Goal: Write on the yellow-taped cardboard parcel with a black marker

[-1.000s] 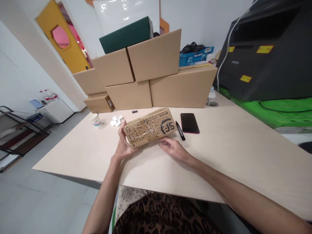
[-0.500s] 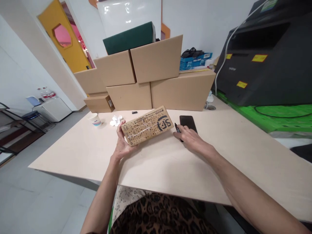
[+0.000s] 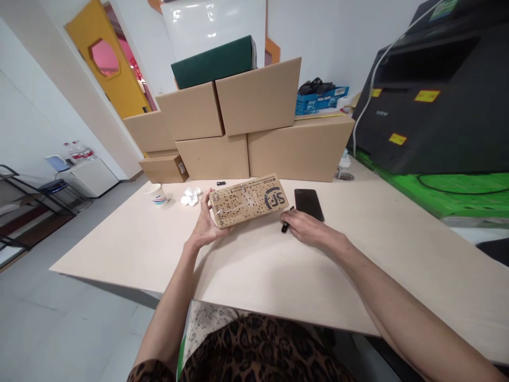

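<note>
My left hand [image 3: 207, 225] grips the left end of a brown cardboard parcel box [image 3: 249, 201], thumb at its upper corner and fingers beneath. The box is tilted up from the table, its taped face toward me, with dark speckles and a printed SF logo. Close to the box's right end, my right hand [image 3: 304, 224] is closed around a black pen-shaped tool [image 3: 284, 227]; its exact kind is partly hidden by the fingers. Just behind that hand lies a black phone [image 3: 309, 203].
Stacked cardboard boxes [image 3: 292, 154] with a green box [image 3: 214, 62] on top line the table's back. A paper cup [image 3: 158, 194], crumpled white tissue [image 3: 191, 196] and a small black cap-like piece [image 3: 221, 183] lie at left. A dark printer [image 3: 433, 106] stands right.
The box has shifted slightly right, its right end now nearer my right hand. My right hand has moved a little left, turning the black tool.
</note>
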Demonstrator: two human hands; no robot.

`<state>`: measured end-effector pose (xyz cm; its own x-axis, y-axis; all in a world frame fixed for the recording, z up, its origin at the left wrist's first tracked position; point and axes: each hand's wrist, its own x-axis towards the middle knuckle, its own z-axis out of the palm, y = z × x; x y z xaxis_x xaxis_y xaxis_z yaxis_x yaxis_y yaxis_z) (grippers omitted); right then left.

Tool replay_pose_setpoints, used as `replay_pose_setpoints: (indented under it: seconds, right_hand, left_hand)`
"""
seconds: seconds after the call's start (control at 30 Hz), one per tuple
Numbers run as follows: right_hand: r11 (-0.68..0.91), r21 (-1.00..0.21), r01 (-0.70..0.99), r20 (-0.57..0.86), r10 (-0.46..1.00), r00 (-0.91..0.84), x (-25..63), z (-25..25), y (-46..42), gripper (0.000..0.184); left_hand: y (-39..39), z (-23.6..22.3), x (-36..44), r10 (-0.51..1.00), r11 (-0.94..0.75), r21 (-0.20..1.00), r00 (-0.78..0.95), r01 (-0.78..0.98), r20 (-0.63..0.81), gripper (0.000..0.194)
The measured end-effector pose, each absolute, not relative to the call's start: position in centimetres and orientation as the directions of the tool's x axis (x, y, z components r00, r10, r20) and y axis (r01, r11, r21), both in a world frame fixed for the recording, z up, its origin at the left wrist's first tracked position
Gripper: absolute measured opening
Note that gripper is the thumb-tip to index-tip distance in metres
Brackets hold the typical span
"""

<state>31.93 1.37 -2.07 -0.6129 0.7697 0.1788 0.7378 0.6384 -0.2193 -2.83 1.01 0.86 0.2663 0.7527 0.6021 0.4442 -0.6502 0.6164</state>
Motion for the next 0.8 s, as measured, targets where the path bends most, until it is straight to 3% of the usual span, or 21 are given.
replay_pose_setpoints:
  seconds: [0.1, 0.23, 0.3, 0.43, 0.57, 0.8]
  right_hand:
    - [0.63, -0.305, 0.714, 0.253, 0.776, -0.577, 32.0, -2.0, 1.2, 0.031]
    - [0.643, -0.495, 0.584, 0.468, 0.764, -0.445, 33.2, -0.8, 0.8, 0.02]
    - [0.642, -0.612, 0.463, 0.564, 0.764, -0.314, 33.9, 0.5, 0.3, 0.012]
    - [0.593, -0.804, 0.046, 0.594, 0.796, 0.114, 34.5, 2.8, -0.7, 0.03]
    - [0.582, -0.718, -0.381, 0.472, 0.81, 0.347, 34.0, 3.5, -0.6, 0.044]
    - [0.459, -0.678, -0.574, 0.344, 0.889, 0.303, 32.1, 3.6, -0.3, 0.045]
  left_hand:
    - [1.3, 0.8, -2.9, 0.759, -0.643, 0.631, 0.253, 0.434, 0.599, 0.14]
    - [1.5, 0.2, -3.0, 0.762, -0.642, 0.643, 0.252, 0.417, 0.597, 0.14]
    - [1.5, -0.1, -3.0, 0.776, -0.626, 0.658, 0.255, 0.418, 0.576, 0.142]
    - [1.5, -0.3, -2.9, 0.778, -0.624, 0.658, 0.262, 0.421, 0.571, 0.143]
    - [1.6, -0.4, -2.9, 0.765, -0.643, 0.658, 0.283, 0.393, 0.578, 0.138]
    - [1.7, -0.6, -2.6, 0.746, -0.664, 0.635, 0.292, 0.396, 0.598, 0.135]
